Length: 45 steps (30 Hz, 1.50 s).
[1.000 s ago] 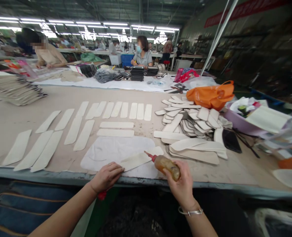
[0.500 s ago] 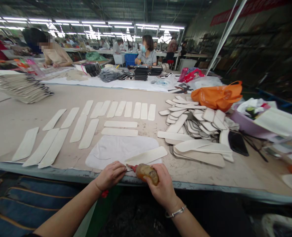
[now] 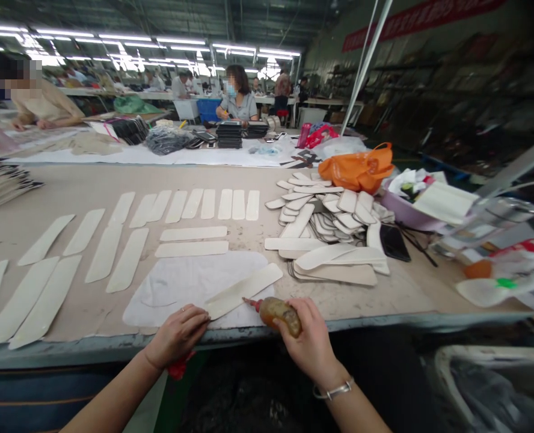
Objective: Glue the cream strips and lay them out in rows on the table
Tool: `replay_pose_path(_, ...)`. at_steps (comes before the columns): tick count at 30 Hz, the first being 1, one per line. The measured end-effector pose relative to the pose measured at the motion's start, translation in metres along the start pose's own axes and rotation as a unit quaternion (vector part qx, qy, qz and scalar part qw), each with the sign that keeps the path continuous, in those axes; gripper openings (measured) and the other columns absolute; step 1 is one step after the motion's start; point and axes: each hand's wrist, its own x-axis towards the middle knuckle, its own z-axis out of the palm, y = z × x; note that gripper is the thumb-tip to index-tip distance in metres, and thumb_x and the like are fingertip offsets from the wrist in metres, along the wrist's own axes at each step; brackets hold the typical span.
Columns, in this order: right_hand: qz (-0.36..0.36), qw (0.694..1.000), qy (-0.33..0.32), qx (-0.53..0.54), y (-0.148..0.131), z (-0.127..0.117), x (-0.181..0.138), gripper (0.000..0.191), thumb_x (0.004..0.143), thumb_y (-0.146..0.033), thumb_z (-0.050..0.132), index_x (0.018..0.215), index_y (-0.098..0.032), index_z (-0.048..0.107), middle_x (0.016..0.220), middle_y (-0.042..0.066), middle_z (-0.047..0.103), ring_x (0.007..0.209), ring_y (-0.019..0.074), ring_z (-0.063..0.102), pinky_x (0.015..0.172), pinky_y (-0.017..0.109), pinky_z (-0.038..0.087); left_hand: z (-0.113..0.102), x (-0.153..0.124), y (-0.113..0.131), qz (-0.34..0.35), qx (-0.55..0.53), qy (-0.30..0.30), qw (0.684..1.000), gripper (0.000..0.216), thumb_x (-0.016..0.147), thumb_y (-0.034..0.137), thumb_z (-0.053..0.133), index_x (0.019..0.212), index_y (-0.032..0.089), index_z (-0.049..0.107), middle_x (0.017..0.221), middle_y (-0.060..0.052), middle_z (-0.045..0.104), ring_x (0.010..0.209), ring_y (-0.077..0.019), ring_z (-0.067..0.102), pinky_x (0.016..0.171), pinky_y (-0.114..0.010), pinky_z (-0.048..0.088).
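My right hand [image 3: 309, 337] is wrapped round a squeeze bottle [image 3: 281, 316] of amber-brown stuff with a red nozzle. The bottle lies nearly level, its tip pointing left over a long cream strip [image 3: 249, 291]. At the strip's near left end, the closed fingers of my left hand [image 3: 179, 335] hold its edge. Beneath the strip lies a white rounded sheet [image 3: 159, 294] at the table's front edge. Something red [image 3: 180, 365] shows below my left hand; its kind is unclear.
Several cream strips [image 3: 127, 258] are laid out on the table [image 3: 249, 237]. To the right are a heap of dark-edged pieces [image 3: 334, 216], a phone [image 3: 395, 242], an orange bag [image 3: 359, 168] and a lilac basin [image 3: 406, 209]. Across the table sits a person [image 3: 240, 102].
My view has turned to the right. The nozzle and my left fingers have moved farther apart, with the tip now partway along the strip. Both hands keep their hold.
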Motion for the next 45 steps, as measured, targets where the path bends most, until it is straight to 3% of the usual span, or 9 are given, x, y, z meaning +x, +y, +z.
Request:
replay_pose_path(8,0.008,0.988,0.098,-0.116,0.035,-0.022,0.015,0.03,0.083,-0.03,0.06,0.109,-0.02,0.051,0.099,0.01,0.054,0.094,0.0254,0.054,0.082,0.044,0.052,0.002,-0.003,-0.002,0.001,0.003,-0.011,1.0,0.021,0.084,0.011,0.054,0.103,0.018,0.058,0.091,-0.007,0.064,0.083,-0.0139,0.06,0.074,-0.026,0.052)
replay_pose_path(13,-0.016,0.985,0.123,-0.121,0.031,-0.02,0.016,0.03,0.083,-0.026,0.06,0.11,-0.019,0.05,0.101,0.011,0.053,0.096,0.0264,0.051,0.084,0.045,0.05,0.003,-0.003,-0.004,-0.001,0.006,-0.017,1.0,0.02,0.084,0.012,0.053,0.102,0.018,0.059,0.091,-0.007,0.064,0.082,-0.0143,0.061,0.073,-0.026,0.052)
replay_pose_path(18,-0.044,0.997,0.058,0.036,0.001,0.004,0.008,0.034,0.08,-0.021,0.063,0.111,-0.021,0.048,0.101,0.008,0.051,0.094,0.0223,0.051,0.083,0.039,0.05,0.001,0.001,0.0,0.002,0.002,-0.012,1.0,0.019,0.084,0.011,0.053,0.101,0.018,0.058,0.088,-0.007,0.064,0.08,-0.014,0.06,0.071,-0.025,0.052)
replay_pose_path(21,-0.058,0.997,-0.008,0.051,-0.012,0.017,0.006,0.035,0.079,-0.021,0.064,0.11,-0.022,0.05,0.101,0.008,0.052,0.093,0.0227,0.051,0.082,0.039,0.05,-0.001,0.004,0.002,0.004,0.001,-0.01,1.0,0.018,0.084,0.011,0.053,0.1,0.017,0.058,0.088,-0.007,0.063,0.08,-0.0138,0.06,0.07,-0.025,0.052)
replay_pose_path(23,-0.063,0.997,-0.015,0.033,-0.011,0.019,0.007,0.035,0.078,-0.02,0.064,0.111,-0.022,0.051,0.102,0.009,0.052,0.094,0.0232,0.051,0.081,0.039,0.05,-0.002,0.005,0.003,0.001,0.002,-0.006,1.0,0.017,0.084,0.011,0.053,0.099,0.017,0.058,0.087,-0.007,0.064,0.079,-0.0136,0.061,0.071,-0.024,0.052)
replay_pose_path(30,-0.008,0.993,0.095,-0.073,0.028,-0.009,0.016,0.031,0.082,-0.023,0.059,0.112,-0.02,0.052,0.103,0.011,0.053,0.098,0.0252,0.052,0.086,0.045,0.05,-0.002,0.007,0.002,0.002,-0.011,0.003,1.0,0.017,0.084,0.013,0.054,0.099,0.018,0.06,0.088,-0.007,0.065,0.08,-0.0144,0.062,0.071,-0.024,0.054)
replay_pose_path(35,0.01,0.984,0.165,-0.061,0.041,-0.023,0.024,0.03,0.083,-0.027,0.059,0.111,-0.02,0.05,0.101,0.009,0.054,0.095,0.024,0.053,0.085,0.044,0.05,-0.001,0.006,0.001,0.001,-0.011,0.003,1.0,0.018,0.083,0.013,0.055,0.1,0.017,0.061,0.089,-0.007,0.064,0.081,-0.0146,0.062,0.072,-0.024,0.054)
replay_pose_path(45,0.034,0.985,0.149,-0.079,0.052,-0.02,0.027,0.029,0.082,-0.029,0.061,0.108,-0.019,0.051,0.1,0.009,0.054,0.096,0.0248,0.052,0.087,0.045,0.048,0.0,0.003,0.0,0.0,0.002,-0.006,1.0,0.019,0.083,0.01,0.055,0.101,0.017,0.058,0.09,-0.007,0.063,0.083,-0.0142,0.06,0.074,-0.024,0.053)
